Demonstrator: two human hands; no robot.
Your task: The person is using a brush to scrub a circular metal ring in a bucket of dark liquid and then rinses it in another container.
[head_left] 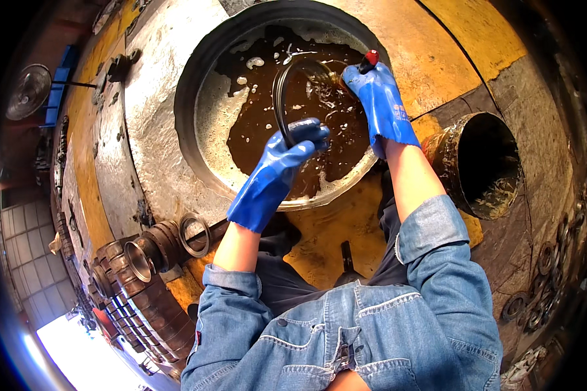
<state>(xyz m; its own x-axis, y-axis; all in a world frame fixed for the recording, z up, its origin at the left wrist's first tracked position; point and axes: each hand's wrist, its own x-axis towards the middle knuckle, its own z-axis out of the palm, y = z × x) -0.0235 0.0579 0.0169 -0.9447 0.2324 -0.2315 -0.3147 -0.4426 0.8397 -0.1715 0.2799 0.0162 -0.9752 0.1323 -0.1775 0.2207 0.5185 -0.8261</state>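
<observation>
A wide round tub (pixel 188 140) of dark brown, foamy liquid stands in front of me. Over it, my left hand (pixel 279 163), in a blue rubber glove, grips a thin dark metal ring (pixel 279 98) by its near left side. The ring is tilted up, and its far part curves over the liquid toward my right hand (pixel 381 101). That hand, also blue-gloved, is closed round what looks like a brush, with a red and black handle end (pixel 370 58) sticking up past the fingers. Its working end is mostly hidden by the glove and splashing liquid.
A rusty cylindrical bucket (pixel 440 146) lies at the right with straw-like scraps inside. Several metal rings (pixel 166 242) are stacked at the left, and more rings (pixel 548 280) lie at the far right. Worn yellow and grey metal plates (pixel 411 39) surround the tub.
</observation>
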